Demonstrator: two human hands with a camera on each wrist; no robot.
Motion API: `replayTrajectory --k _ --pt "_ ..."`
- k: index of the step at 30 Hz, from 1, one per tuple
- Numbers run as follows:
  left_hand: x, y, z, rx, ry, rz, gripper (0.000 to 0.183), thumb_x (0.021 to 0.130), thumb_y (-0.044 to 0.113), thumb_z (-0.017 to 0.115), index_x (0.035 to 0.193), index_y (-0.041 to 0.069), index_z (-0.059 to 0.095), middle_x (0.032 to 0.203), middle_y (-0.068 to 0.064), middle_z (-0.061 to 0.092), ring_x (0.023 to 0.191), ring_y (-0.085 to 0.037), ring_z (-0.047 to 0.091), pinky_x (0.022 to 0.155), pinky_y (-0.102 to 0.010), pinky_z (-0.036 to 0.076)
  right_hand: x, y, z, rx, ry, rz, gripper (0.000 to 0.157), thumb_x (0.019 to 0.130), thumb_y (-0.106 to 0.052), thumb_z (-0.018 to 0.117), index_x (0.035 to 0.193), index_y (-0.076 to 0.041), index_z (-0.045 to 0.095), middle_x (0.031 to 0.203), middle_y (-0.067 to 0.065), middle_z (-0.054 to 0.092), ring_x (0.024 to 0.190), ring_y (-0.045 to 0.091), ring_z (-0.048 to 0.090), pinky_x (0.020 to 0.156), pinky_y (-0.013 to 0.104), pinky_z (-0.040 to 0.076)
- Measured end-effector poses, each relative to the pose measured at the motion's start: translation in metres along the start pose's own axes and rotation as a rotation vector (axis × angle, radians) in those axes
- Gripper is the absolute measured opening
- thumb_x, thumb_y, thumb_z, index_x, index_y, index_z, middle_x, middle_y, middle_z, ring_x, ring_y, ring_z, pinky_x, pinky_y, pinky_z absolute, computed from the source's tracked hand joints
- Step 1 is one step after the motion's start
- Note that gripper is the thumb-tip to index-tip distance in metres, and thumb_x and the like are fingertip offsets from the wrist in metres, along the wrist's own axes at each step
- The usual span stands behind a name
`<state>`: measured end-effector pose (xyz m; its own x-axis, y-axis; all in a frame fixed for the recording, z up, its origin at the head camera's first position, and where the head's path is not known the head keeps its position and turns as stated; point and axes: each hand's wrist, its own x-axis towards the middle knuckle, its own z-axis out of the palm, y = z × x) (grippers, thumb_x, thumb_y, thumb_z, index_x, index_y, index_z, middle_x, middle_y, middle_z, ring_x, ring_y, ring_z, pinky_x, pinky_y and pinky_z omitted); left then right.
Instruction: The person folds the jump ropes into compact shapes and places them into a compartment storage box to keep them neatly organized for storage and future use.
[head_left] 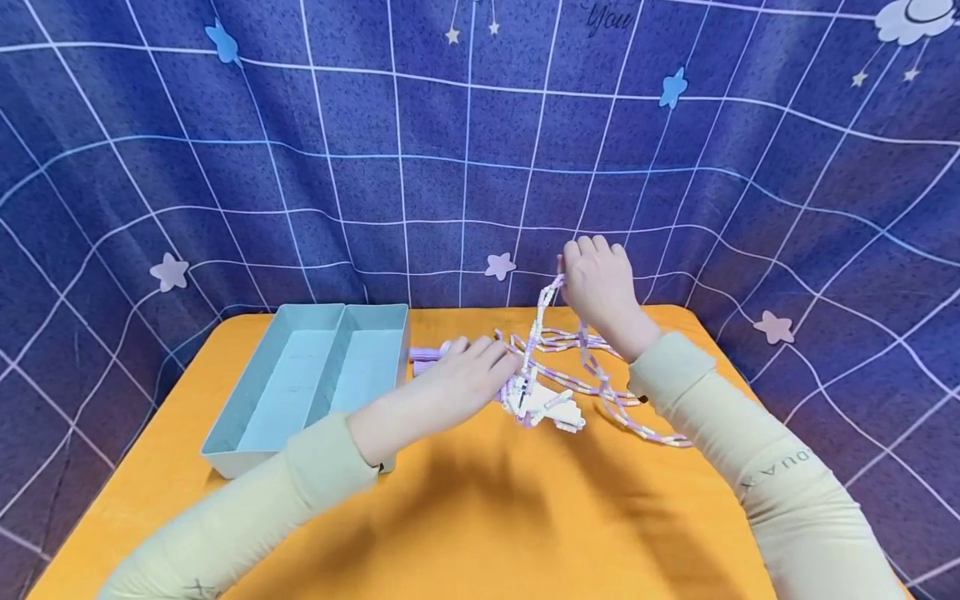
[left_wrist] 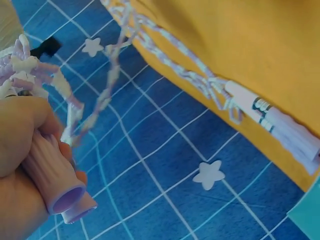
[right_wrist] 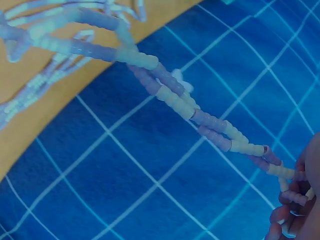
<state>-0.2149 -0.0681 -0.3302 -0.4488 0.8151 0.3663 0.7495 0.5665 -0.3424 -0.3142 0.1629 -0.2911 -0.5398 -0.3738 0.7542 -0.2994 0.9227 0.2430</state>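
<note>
My left hand (head_left: 465, 371) grips the pinkish-purple handles (left_wrist: 52, 175) of a beaded jump rope (left_wrist: 107, 90), low over the table. Their flared ends stick out below the fingers in the left wrist view. Higher and to the right, my right hand (head_left: 602, 283) holds strands of the purple-and-white beaded cord (head_left: 534, 325), its fingers (right_wrist: 280, 215) curled round the beads at the lower right of the right wrist view. The raised cord runs down towards the left hand. Beside the left hand lies a second pair of purple handles (left_wrist: 287, 125), with beaded cord (left_wrist: 185, 75) beyond them.
A pale blue two-compartment bin (head_left: 341, 358) stands at the left on the orange tabletop (head_left: 480, 517). More beaded cord (head_left: 577, 337) lies along the table's back. Behind it hangs a blue curtain (head_left: 450, 192) with white grid lines and stars.
</note>
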Motion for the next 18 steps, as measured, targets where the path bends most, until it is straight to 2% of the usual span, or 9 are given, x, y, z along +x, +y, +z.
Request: replayTrajectory --k 8,12,18 --pt "-0.005 -0.006 0.015 0.025 -0.064 -0.059 0.027 0.092 0.013 0.055 0.118 0.012 0.049 0.104 -0.004 0.05 0.094 -0.02 0.047 0.07 -0.032 0.034 0.012 -0.008 -0.025 0.006 0.108 -0.026 0.029 0.094 -0.021 0.042 0.075 -0.001 0.052 0.068 0.013 0.053 0.069 0.033 0.051 0.057 0.042 0.037" --pt "-0.008 -0.012 0.023 0.031 -0.051 -0.098 0.028 0.091 0.014 0.057 0.117 0.01 0.049 0.1 -0.005 0.05 0.092 -0.022 0.046 0.068 -0.033 0.034 0.014 -0.016 -0.039 0.02 0.143 -0.044 0.03 0.093 -0.021 0.041 0.072 -0.002 0.051 0.065 0.011 0.051 0.067 0.032 0.049 0.057 0.041 0.035" --pt "-0.01 -0.024 0.032 0.056 0.018 -0.153 0.019 0.093 0.01 0.05 0.112 0.008 0.05 0.095 -0.007 0.05 0.088 -0.024 0.046 0.067 -0.035 0.033 0.013 -0.029 -0.059 0.041 0.22 -0.099 0.028 0.092 -0.019 0.042 0.072 -0.002 0.052 0.066 0.012 0.053 0.066 0.032 0.048 0.056 0.041 0.035"
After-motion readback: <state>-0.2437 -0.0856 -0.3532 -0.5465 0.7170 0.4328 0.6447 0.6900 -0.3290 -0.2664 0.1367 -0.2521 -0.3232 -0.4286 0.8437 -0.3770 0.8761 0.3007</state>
